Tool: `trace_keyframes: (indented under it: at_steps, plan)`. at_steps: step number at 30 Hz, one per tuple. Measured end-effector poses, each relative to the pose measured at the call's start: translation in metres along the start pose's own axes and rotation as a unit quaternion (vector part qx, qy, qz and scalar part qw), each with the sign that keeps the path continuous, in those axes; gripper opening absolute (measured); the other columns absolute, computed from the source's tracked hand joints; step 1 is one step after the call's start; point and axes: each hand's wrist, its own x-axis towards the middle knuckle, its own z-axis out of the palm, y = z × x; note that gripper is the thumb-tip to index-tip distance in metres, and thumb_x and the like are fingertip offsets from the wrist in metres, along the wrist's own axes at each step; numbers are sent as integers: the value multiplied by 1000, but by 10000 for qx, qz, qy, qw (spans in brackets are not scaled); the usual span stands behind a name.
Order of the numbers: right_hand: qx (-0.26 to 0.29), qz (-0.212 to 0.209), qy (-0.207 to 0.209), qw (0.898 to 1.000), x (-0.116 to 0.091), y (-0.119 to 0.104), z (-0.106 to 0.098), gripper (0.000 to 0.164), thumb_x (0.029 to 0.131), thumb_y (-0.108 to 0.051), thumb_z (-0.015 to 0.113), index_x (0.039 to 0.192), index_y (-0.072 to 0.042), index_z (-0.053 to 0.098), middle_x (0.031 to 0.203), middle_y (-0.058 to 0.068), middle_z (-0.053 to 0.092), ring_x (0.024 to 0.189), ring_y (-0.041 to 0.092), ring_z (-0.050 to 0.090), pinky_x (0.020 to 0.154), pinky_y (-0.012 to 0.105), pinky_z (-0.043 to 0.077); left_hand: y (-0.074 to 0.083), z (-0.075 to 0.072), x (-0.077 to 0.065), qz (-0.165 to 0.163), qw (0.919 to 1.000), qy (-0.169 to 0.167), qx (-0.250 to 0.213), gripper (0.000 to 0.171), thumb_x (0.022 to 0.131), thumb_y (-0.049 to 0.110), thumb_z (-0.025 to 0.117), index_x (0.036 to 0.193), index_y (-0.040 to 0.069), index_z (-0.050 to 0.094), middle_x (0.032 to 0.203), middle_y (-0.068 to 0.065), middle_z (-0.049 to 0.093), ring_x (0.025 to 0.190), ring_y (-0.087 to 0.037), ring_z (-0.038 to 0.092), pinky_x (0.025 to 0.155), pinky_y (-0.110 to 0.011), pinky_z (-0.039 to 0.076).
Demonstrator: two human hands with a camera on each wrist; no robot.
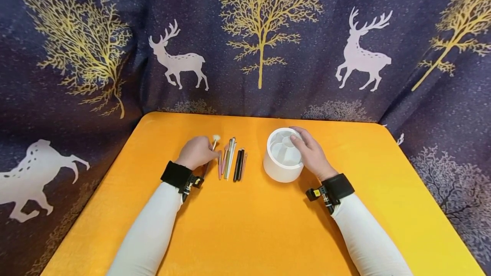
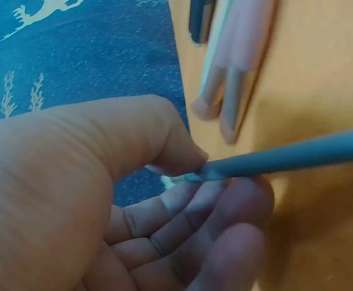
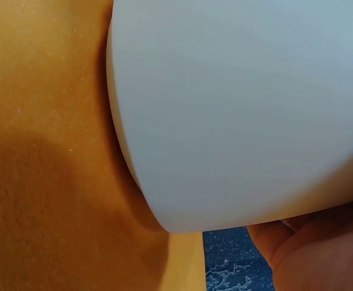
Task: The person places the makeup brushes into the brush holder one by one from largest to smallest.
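L hand (image 1: 197, 152) is seen left of ctr in the head view, w/ a brush (image 1: 215, 139) pinched btwn thumb and fingers; grip is closed down to the thin handle. Brush is held at a slant, pale bristles toward top of frame, dark handle end toward bottom, its middle part hidden by the hand. In the left wrist view the handle is seen running from the pinch near ctr to the right edge, w/ other fingers bent below it.

R hand (image 1: 312, 152) is placed right of ctr, at the right side of a white round container (image 1: 281, 173). Its rim is gripped, thumb over the edge, fingers spread round the outer wall, some hidden. Mouth is turned up, dividers visible inside; full contact w/ the table can't be told. Most of the right wrist view is filled by its wall.

Near ctr, btwn L hand and container, a row of brushes (image 1: 231, 161) is laid on the orange table (image 1: 249, 229): pink and pale handles at left, black ones next, a thin pinkish one at right. Top of frame is taken up by a dark curtain (image 1: 299, 78) w/ white deer and gold trees.
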Motion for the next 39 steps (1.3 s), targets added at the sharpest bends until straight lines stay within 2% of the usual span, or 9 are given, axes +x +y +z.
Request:
trace_keyframes:
  at_steps: [3, 6, 10, 13, 20, 31, 39]
  plan:
    - [-12, 2, -2, 10000, 0, 0, 0, 54, 101, -57, 45, 145, -26, 46, 142, 0, 51, 130, 21, 42, 105, 50, 34, 3, -5, -1, 7, 9996, 152, -228, 49, 90, 38, 71, 60, 17, 39, 58, 1, 23, 51, -19, 21, 51, -36, 19]
    - [-12, 3, -5, 10000, 0, 0, 0, 55, 101, -56, 45, 145, -25, 46, 141, 0, 51, 130, 20, 43, 104, 50, 35, 6, -9, -1, 31, 9985, 286, -476, 44, 88, 35, 72, 63, 16, 42, 58, 1, 29, 50, -20, 26, 52, -35, 20]
    - [-42, 15, 5, 10000, 0, 0, -1, 55, 100, -57, 45, 145, -26, 46, 141, 0, 51, 129, 21, 43, 104, 50, 35, 12, -13, 1, 217, 9963, 546, -620, 21, 90, 29, 66, 78, 16, 54, 65, 2, 52, 52, -18, 44, 52, -34, 31]
    - [-50, 70, -3, 10000, 0, 0, -1, 54, 100, -59, 45, 145, -29, 45, 141, 0, 51, 129, 21, 44, 103, 51, 36, 19, -16, 2, 357, 9942, 703, -736, 11, 91, 27, 64, 92, 17, 59, 77, 2, 62, 59, -16, 55, 55, -36, 41]
    - [9, 12, 27, 10000, 1, 0, -1, 54, 100, -57, 46, 145, -26, 46, 141, 1, 51, 129, 21, 43, 104, 50, 35, 31, -21, 3, 385, 9901, 802, -1085, 12, 89, 25, 65, 96, 16, 60, 79, 1, 64, 59, -15, 61, 55, -37, 48]
    - [51, 13, 55, 10000, 1, 2, 0, 54, 100, -58, 46, 143, -26, 48, 140, 0, 52, 129, 20, 43, 105, 50, 34, 49, -23, 6, 490, 9873, 1237, -873, 17, 86, 32, 69, 91, 17, 61, 81, 3, 62, 64, -15, 56, 61, -35, 46]
    - [65, -35, 66, 10000, 2, 3, 1, 54, 100, -57, 46, 143, -25, 48, 140, 0, 52, 129, 20, 43, 105, 50, 34, 65, -23, 9, 621, 9833, 1139, -1279, 11, 85, 27, 66, 91, 18, 63, 79, 4, 64, 60, -12, 60, 65, -34, 49]
